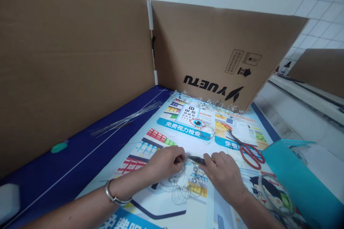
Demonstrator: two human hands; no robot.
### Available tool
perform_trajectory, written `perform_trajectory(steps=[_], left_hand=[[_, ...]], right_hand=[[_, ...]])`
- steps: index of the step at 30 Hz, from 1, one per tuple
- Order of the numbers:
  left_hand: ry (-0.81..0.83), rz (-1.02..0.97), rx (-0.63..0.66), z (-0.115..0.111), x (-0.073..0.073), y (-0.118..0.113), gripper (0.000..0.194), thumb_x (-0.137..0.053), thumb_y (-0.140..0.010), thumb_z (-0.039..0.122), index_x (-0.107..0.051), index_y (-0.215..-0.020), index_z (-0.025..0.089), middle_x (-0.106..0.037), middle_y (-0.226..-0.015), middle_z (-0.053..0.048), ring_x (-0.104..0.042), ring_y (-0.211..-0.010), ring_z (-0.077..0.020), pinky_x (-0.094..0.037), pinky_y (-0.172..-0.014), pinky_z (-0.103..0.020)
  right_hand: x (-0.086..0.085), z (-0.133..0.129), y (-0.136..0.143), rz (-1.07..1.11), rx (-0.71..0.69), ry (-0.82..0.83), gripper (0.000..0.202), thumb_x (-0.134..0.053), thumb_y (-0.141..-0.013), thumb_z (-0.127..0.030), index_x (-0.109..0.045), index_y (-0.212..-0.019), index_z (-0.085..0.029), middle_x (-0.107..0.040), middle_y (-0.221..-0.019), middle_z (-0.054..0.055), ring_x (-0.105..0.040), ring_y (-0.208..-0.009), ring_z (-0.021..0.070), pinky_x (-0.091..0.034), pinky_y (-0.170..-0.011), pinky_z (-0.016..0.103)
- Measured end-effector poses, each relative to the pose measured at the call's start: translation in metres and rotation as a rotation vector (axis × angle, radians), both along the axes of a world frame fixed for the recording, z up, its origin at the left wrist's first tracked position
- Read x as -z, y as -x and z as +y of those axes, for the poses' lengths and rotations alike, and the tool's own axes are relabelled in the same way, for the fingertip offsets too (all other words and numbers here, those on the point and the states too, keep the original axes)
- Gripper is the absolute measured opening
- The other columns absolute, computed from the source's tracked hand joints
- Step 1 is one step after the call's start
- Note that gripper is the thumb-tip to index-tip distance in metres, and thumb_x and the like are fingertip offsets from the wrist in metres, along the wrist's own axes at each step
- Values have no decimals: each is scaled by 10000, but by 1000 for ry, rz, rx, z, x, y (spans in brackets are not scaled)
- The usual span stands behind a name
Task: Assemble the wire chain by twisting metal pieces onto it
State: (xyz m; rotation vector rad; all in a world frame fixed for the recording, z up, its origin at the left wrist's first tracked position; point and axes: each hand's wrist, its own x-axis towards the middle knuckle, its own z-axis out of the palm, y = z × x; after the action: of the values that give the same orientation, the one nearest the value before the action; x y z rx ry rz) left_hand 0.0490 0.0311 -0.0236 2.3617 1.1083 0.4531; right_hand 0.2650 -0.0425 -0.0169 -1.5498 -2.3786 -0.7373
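Forearms point(91, 204) low in view. Cardboard walls point(215, 37) back the bench point(67, 175), maybe as a screen; printed sheet point(153, 200) over it, probably a cover. Scissors point(241, 144) lie just beyond right hand point(223, 173), likely for easy reach. It grips pliers point(196, 159), nose just beside left hand point(167, 161), which pinches tangled wire point(178, 185), seemingly to steady it; loops sprawl on sheet beneath.

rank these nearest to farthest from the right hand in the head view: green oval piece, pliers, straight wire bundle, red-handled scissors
1. Pliers: held in the right hand.
2. Red-handled scissors: just to the hand's right.
3. Straight wire bundle: well to the left, on the blue surface.
4. Green oval piece: farther left, by the cardboard panel.
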Motion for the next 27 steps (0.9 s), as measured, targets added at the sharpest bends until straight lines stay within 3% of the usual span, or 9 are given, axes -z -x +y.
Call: perform_trajectory(steps=[7,27], left_hand=[[21,-34,44,3,-3,3,127,-511,-691,186,-590,-784,221,-597,-699,28,-525,-623,-126,-329,-540,-193],[-24,7,53,3,-2,5,141,-505,-679,186,-605,-777,207,-614,-696,13,-531,-605,-131,-328,-544,-201]], right_hand=[[0,1,0,-63,-68,-88,287,-525,-855,-367,-573,-1053,-165,-520,-732,45,-425,-700,179,-268,-631,342],[-4,-5,4,-227,-92,-150,290,-553,-829,-215,-559,-1109,-139,-563,-783,66,-447,-708,183,-279,-607,354]])
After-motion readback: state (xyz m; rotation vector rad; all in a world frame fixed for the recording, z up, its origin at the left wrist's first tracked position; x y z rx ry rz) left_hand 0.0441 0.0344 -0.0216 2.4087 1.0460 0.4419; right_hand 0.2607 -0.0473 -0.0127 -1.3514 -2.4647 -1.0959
